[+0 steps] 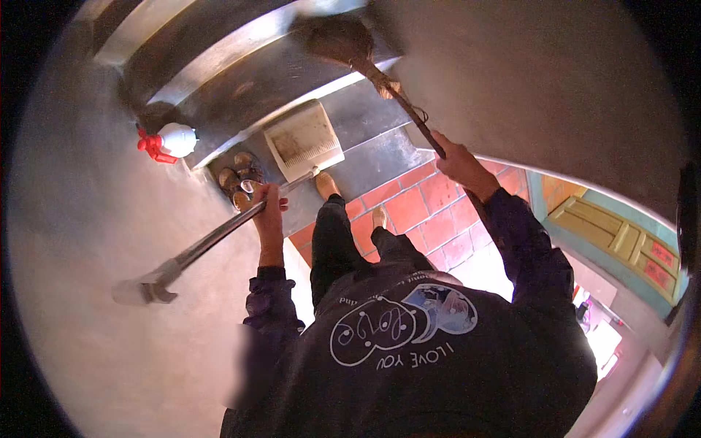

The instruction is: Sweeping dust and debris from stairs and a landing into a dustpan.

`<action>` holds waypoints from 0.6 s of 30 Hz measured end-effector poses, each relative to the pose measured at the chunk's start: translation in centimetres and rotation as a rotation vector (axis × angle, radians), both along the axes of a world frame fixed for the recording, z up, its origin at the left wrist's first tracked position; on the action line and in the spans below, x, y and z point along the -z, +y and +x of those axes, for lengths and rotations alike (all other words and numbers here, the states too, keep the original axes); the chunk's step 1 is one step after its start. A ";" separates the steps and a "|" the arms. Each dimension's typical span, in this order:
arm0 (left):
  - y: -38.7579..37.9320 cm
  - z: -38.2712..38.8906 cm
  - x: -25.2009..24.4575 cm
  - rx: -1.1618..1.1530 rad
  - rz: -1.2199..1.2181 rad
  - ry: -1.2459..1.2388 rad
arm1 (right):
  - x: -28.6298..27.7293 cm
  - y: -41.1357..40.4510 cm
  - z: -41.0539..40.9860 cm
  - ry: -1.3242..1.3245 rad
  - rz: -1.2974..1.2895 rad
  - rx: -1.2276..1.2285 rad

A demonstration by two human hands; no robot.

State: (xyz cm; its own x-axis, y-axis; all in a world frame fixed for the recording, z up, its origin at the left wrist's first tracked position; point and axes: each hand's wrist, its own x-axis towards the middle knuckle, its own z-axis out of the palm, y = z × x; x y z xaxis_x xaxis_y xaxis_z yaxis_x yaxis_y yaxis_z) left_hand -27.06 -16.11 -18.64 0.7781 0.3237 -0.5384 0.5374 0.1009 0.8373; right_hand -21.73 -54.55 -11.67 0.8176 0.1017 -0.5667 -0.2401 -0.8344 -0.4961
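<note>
My left hand [268,208] is closed around the metal pole of a long-handled dustpan [328,156], whose pale pan rests on the dark step. The pole's upper end extends to the lower left, past my hand. In my right hand [465,169] is the thin handle of a broom [339,41]. The broom's brown head is raised at the upper middle, over the stairs and near the wall, and looks blurred. String or a wrapping surrounds the broom's neck. Dark dirt or staining shows inside the pan.
Dark stairs [263,76] with pale edges rise at the upper left. A white and red spray bottle [178,140] stands on a step by the left wall. Several shoes [243,169] lie left of the dustpan. Red tiles [405,208] surround my feet; a yellow door [608,227] is at right.
</note>
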 end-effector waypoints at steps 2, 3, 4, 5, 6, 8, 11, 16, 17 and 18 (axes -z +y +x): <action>0.4 -0.6 0.4 -0.018 0.019 -0.049 | -1.0 0.3 -0.7 -0.002 0.020 -0.020; 0.6 -0.9 0.9 -0.034 0.023 -0.055 | -1.4 0.1 -1.2 -0.001 0.030 -0.016; 0.8 -0.8 1.3 -0.021 0.027 -0.068 | -1.3 -0.3 -1.5 -0.070 -0.015 -0.087; 1.1 -0.8 1.9 -0.009 0.034 -0.083 | -1.3 -0.7 -1.3 -0.080 -0.006 -0.104; 2.1 -1.0 3.1 0.039 0.048 -0.079 | -1.2 -0.9 -1.1 -0.087 -0.043 -0.110; 2.4 -0.5 3.8 0.169 0.242 -0.267 | 0.7 -2.4 -0.7 -0.190 -0.107 -0.179; 0.1 0.8 1.9 0.040 0.074 -0.267 | 3.1 -3.0 0.6 -0.216 -0.163 -0.257; -1.9 -0.8 -0.8 0.051 0.115 -0.234 | 8.4 -4.2 -0.7 -0.309 -0.041 -0.407; -1.5 -1.7 -0.1 0.073 0.129 -0.175 | 9.2 -4.6 -1.3 -0.353 -0.069 -0.471; -1.0 -2.2 0.3 0.086 0.146 -0.125 | 9.2 -4.5 -1.2 -0.409 -0.098 -0.541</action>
State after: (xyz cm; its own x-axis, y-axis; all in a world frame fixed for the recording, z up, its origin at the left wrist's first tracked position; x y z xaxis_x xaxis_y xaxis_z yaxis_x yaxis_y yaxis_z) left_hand -29.22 -17.13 -18.91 0.8640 0.3207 -0.3882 0.4298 -0.0683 0.9003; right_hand -22.90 -59.07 -20.88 0.8164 0.5202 -0.2506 0.4139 -0.8298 -0.3743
